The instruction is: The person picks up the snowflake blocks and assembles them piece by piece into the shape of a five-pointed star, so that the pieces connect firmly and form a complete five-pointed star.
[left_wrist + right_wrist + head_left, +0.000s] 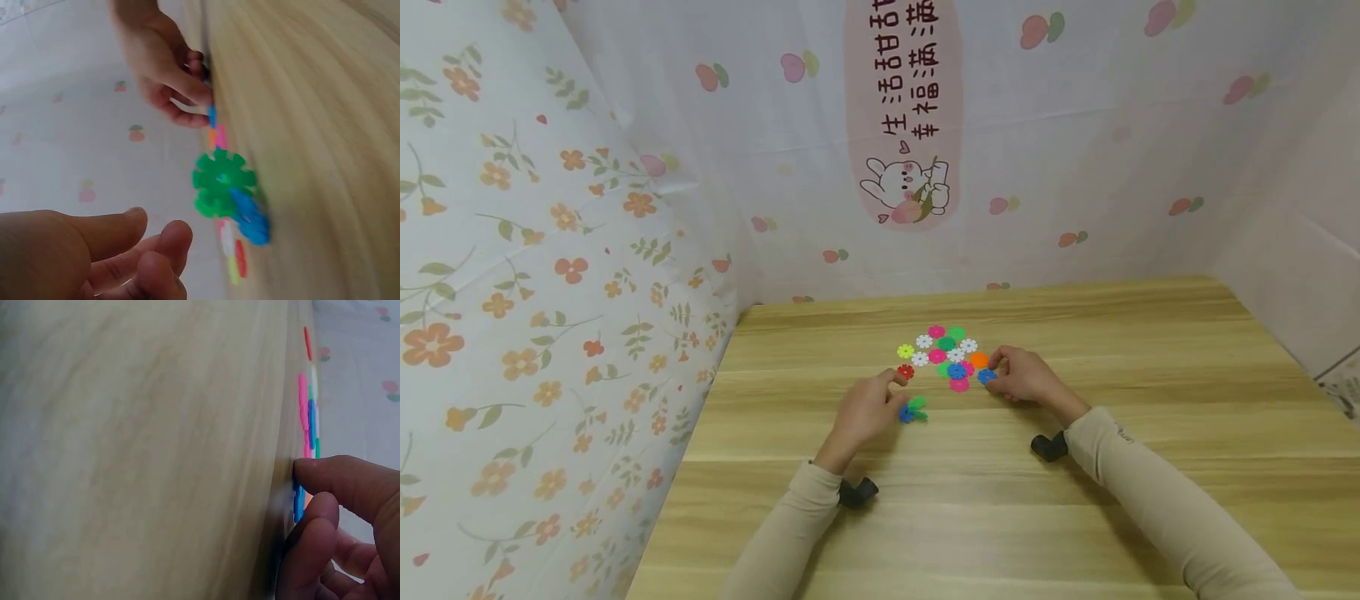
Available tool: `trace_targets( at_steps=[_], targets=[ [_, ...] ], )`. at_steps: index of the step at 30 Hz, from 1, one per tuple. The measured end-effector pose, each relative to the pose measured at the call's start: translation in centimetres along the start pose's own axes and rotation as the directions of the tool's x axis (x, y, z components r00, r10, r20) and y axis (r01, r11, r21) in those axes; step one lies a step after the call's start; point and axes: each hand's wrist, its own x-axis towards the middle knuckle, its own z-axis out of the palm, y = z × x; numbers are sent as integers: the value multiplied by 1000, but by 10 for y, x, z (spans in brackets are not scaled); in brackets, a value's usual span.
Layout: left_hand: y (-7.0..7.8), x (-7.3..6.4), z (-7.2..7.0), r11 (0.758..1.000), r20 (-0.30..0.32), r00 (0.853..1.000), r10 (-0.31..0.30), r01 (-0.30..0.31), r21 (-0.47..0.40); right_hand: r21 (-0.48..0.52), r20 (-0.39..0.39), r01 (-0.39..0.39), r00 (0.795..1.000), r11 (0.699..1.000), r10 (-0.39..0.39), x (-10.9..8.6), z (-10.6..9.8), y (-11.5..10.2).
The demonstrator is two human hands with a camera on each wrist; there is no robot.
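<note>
Several small notched plastic discs lie on the wooden table [970, 483]. My left hand [867, 410] is beside a joined piece of a blue disc [906, 413] and green discs [220, 178]. In the left wrist view its thumb and fingers are bent, apart from that piece, with nothing between them. Just past its index finger lies a red disc [906, 372]. At the right edge of the group, my right hand [1024, 375] pinches a blue disc [987, 377] low at the tabletop, thumb and fingertip at its edges. An orange disc [978, 360] lies right by those fingers.
Pink [936, 332], white [923, 342], yellow [906, 352] and green discs [957, 332] lie close together, some overlapping. Black wrist mounts [1049, 447] stick out at both sleeves. Patterned cloth [760, 150] hangs behind the table and along its left side.
</note>
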Motion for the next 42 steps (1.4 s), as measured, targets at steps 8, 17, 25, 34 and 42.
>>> trace_targets(
  at_steps=[8,17,25,34,42],
  targets=[
    [20,-1,-10,995,-27,996,84,-86,-43,-225,-56,64,995,972,-78,2,2,-7],
    [32,-1,-12,991,-42,993,113,-116,-71,-175,-114,172,974,969,-194,-3,14,-15],
    [36,0,-10,983,-138,985,100,-119,-138,278,-45,206,978,938,-202,-29,16,-68],
    [38,-3,-12,919,-135,987,92,-136,-369,353,-37,280,958,893,-285,-49,21,-110],
    [34,-3,-17,898,-215,973,86,-169,-406,346,-86,234,972,908,-218,-27,15,-91]
  ],
)
